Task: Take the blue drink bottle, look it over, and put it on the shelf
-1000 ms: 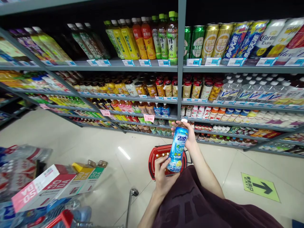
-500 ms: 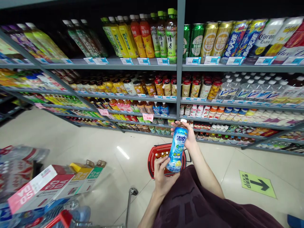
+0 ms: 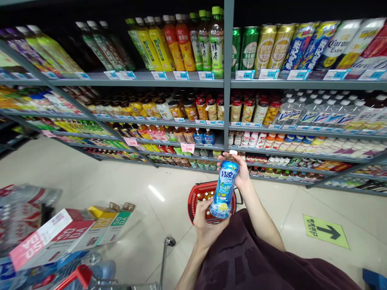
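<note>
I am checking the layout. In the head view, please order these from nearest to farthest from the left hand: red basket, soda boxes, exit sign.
From the left hand, which holds the blue bottle:
1. Red basket, just behind the hand on the floor.
2. Soda boxes, to the left, in the cart.
3. Exit sign, far right on the floor.

Drink shelves [image 3: 181,82] ran across the back; red basket [image 3: 196,199] sat on floor; soda boxes [image 3: 69,233] filled cart at lower-left corner.
</note>
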The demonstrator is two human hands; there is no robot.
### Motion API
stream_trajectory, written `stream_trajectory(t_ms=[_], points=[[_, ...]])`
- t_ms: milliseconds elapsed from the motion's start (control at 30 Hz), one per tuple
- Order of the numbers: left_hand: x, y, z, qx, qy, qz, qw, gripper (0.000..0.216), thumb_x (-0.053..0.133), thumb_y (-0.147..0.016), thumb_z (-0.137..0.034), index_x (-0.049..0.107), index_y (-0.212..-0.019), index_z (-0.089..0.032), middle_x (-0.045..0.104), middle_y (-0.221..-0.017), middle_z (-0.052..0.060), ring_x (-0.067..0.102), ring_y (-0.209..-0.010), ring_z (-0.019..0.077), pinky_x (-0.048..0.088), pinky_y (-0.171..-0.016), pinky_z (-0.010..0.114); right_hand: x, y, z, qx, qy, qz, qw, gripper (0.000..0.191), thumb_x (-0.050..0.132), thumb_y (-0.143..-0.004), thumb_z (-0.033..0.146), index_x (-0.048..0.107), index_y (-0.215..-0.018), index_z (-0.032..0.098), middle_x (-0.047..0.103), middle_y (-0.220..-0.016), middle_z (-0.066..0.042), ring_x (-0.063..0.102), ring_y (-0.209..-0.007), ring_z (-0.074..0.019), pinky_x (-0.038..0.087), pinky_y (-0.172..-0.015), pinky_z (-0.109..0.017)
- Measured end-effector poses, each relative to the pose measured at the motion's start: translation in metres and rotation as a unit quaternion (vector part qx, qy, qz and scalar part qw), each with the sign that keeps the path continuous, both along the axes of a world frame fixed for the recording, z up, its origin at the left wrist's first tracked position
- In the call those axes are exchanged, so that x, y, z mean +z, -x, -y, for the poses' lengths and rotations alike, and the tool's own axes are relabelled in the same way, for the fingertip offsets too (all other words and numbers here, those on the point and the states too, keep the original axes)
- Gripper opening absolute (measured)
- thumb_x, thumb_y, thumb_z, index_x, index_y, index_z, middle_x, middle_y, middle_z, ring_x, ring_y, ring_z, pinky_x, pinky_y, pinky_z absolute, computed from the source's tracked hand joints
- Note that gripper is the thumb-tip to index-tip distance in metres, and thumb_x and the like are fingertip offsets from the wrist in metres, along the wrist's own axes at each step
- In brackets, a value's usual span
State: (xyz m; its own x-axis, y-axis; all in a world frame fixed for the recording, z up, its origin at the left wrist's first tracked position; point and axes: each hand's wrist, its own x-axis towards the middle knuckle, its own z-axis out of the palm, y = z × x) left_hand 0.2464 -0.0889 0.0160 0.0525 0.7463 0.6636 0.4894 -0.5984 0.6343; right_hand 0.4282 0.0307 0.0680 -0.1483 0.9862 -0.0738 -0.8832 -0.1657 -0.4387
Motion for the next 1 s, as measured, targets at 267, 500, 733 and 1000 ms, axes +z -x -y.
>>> stream_trajectory(t_ms=[267, 500, 733, 1000], points=[[-0.001, 0.001, 0.000, -0.003, 0.026, 0.015, 1.000, 0.066, 0.090, -0.067, -0.028, 0.060, -0.125, -0.018, 0.069, -0.107, 0.009, 0.070, -0.094, 0.0236, 0.063, -0.074, 0.036, -0.001, 0.001, 0.000, -0.002, -0.003, -0.012, 1.000, 0.024, 0.067, -0.083, 0.035, 0.073, -0.099, 0.017, 0.081, -0.091, -0.005, 0.076, -0.077, -0.0216, 0.065, -0.070, -0.036], [-0.005, 0.006, 0.001, -0.004, 0.028, 0.013, 1.000, 0.069, 0.089, -0.067, -0.039, 0.060, -0.125, -0.015, 0.070, -0.109, 0.012, 0.072, -0.097, 0.0261, 0.066, -0.074, 0.036, -0.001, 0.000, -0.001, -0.004, 0.003, -0.021, 1.000, 0.023, 0.071, -0.080, 0.034, 0.072, -0.095, 0.017, 0.081, -0.086, -0.004, 0.075, -0.072, -0.0202, 0.065, -0.069, -0.035], [-0.014, 0.009, -0.001, -0.028, 0.064, 0.057, 0.996, 0.065, 0.083, -0.069, -0.041, 0.061, -0.124, -0.015, 0.074, -0.109, 0.013, 0.077, -0.094, 0.0281, 0.066, -0.080, 0.038, -0.004, -0.001, 0.001, -0.020, -0.019, -0.043, 0.999, 0.018, 0.073, -0.076, 0.034, 0.070, -0.086, 0.019, 0.077, -0.082, -0.001, 0.070, -0.070, -0.0168, 0.062, -0.068, -0.033], [-0.010, 0.009, -0.004, -0.101, 0.197, 0.203, 0.954, 0.056, 0.074, -0.075, -0.060, 0.066, -0.107, -0.015, 0.074, -0.088, 0.009, 0.073, -0.069, 0.0223, 0.059, -0.058, 0.028, -0.006, -0.001, 0.002, -0.029, -0.051, -0.041, 0.997, 0.014, 0.072, -0.075, 0.033, 0.064, -0.077, 0.021, 0.070, -0.077, 0.001, 0.063, -0.066, -0.0154, 0.058, -0.066, -0.034]])
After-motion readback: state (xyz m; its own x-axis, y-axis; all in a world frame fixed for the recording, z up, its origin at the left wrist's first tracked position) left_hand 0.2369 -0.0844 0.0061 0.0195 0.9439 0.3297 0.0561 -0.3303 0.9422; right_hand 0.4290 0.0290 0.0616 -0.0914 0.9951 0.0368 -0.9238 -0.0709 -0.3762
